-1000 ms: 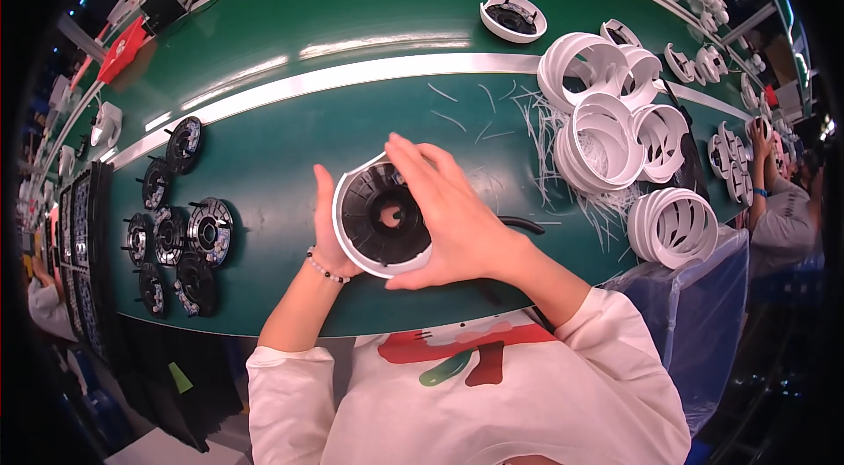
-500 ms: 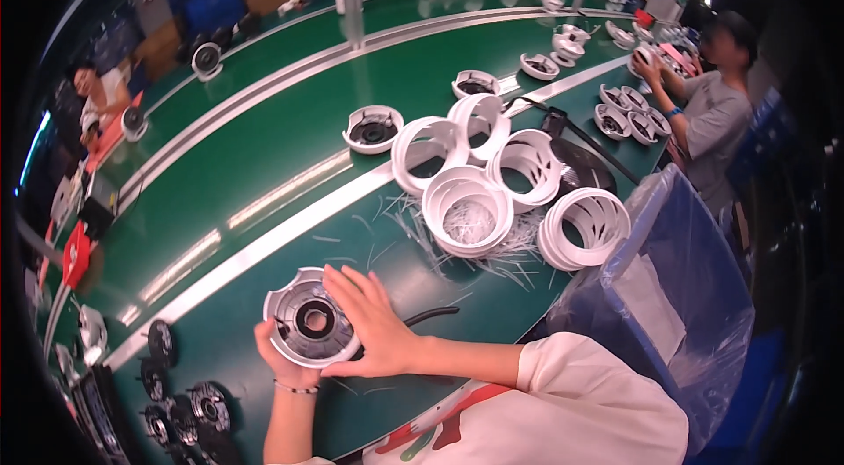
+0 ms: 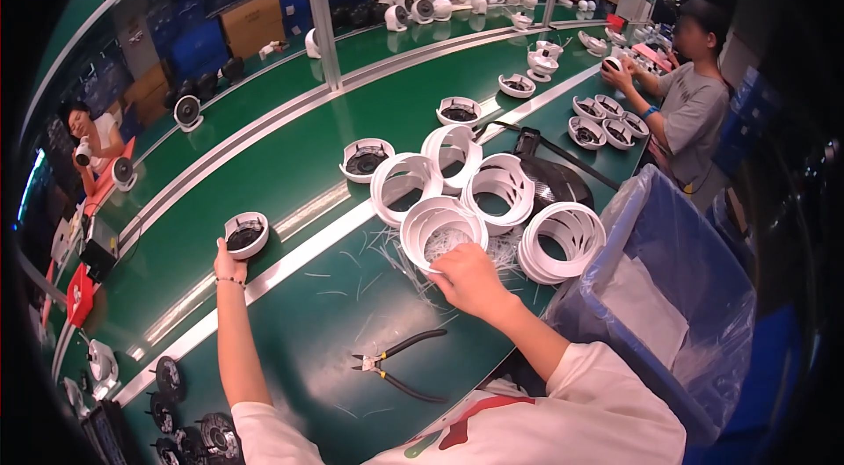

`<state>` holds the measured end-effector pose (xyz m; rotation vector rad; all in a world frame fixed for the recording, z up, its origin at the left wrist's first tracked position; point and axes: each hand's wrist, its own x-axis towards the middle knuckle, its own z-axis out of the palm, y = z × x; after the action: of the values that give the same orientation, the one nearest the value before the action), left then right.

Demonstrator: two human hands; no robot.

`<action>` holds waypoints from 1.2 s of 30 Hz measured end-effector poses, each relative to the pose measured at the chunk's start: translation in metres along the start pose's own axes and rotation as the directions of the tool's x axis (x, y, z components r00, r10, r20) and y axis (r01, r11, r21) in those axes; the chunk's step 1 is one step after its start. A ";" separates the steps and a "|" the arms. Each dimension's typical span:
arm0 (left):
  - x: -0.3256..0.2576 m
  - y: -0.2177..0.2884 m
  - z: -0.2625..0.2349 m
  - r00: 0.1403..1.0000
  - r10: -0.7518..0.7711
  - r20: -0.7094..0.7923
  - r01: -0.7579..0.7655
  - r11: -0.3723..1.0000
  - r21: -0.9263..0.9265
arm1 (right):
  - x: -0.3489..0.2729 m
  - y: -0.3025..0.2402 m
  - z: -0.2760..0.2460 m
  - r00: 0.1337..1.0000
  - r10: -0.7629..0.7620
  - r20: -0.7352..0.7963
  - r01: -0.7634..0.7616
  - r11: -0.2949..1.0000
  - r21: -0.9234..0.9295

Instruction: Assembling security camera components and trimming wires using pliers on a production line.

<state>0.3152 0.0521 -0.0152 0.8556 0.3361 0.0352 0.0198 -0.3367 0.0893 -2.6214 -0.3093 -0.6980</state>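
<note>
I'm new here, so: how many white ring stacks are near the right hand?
5: front stack at the right hand; left stack behind it; rear stack; middle-right stack; far-right stack beside the blue bin. None looks hidden.

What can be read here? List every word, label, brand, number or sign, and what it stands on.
No word, label, brand, number or sign is readable.
Cardboard box: faint marks, too small to read.
White housing at the left hand: no readable text.
Diagonal cutters: no readable text.
Shirt: red and green print, no readable lettering.
</note>
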 end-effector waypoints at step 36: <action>-0.325 0.065 -0.092 0.763 0.596 0.250 -0.013 -0.372 0.928 | 0.001 -0.125 0.063 0.773 -0.227 0.593 0.147 0.973 0.180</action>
<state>-0.0136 0.1085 0.0673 2.8021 0.4322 0.6407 0.0087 -0.1971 0.0809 -2.6422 -0.7840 0.1523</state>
